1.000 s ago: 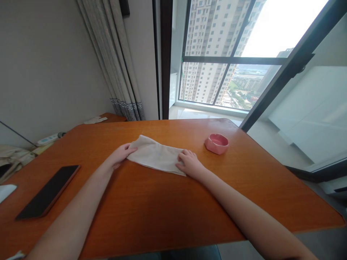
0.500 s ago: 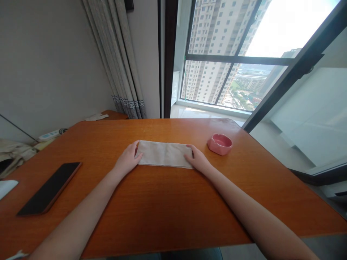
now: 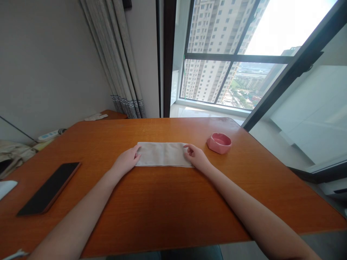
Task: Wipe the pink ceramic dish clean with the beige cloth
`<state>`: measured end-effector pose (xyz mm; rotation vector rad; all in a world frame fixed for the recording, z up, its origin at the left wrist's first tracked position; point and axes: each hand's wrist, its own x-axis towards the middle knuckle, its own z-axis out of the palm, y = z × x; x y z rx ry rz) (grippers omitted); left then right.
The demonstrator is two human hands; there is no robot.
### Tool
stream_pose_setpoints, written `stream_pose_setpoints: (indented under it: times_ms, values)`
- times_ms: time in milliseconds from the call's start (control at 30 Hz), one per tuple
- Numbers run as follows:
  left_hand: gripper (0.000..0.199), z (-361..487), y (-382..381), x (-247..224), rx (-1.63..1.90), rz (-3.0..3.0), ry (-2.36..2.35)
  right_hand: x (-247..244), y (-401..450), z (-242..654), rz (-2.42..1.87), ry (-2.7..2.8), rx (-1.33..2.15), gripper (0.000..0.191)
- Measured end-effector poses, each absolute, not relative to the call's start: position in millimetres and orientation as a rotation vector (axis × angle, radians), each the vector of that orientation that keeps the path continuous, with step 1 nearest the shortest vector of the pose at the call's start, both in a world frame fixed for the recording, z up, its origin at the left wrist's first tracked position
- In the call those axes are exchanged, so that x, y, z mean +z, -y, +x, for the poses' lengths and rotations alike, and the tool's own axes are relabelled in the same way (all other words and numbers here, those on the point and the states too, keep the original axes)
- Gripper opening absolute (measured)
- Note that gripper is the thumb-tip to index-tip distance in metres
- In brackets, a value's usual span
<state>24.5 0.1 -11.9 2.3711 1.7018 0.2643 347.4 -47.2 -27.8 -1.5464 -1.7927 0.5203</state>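
A pale, folded cloth lies flat as a long strip across the middle of the wooden table. At its left end rests my left hand, thumb and fingertips touching the cloth with a small gap between them. My right hand is over the opposite end, its fingers bent and the thumb apart from the index finger. Neither hand lifts the cloth. Part of each short edge is hidden by the hands.
To the right of the cloth, a pink faceted bowl stands on the table. A black phone-like slab lies on the left. Beyond the far edge are a curtain and a window. A power strip is at the far left.
My left hand has shifted slightly left and down, and its fingers have drawn closer together. The fingers of my right hand have curled more. The cloth's far edge looks straighter.
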Motion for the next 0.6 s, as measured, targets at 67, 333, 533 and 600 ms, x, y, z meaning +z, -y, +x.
stream_pose_setpoints:
  times_ms: [67, 333, 533, 600]
  values:
    - [0.042, 22.9, -0.6, -12.4, 0.264, 2.392, -1.711, -25.3, 49.3, 347.0, -1.634, 1.839, 0.457, 0.026]
    - [0.045, 23.5, 0.6, -10.8, 0.313, 2.380, -1.729, -10.3, 54.6, 346.3, -1.899, 2.010, 0.411, 0.032]
    - [0.043, 23.3, -0.6, -13.4, 0.278, 2.370, -1.740, -4.5, 57.5, 345.4, -1.944, 2.175, 0.359, 0.038]
    - [0.050, 22.8, 0.5, -13.1, 0.257, 2.335, -1.835, -4.1, 59.4, 344.0, -1.976, 2.179, 0.206, 0.035]
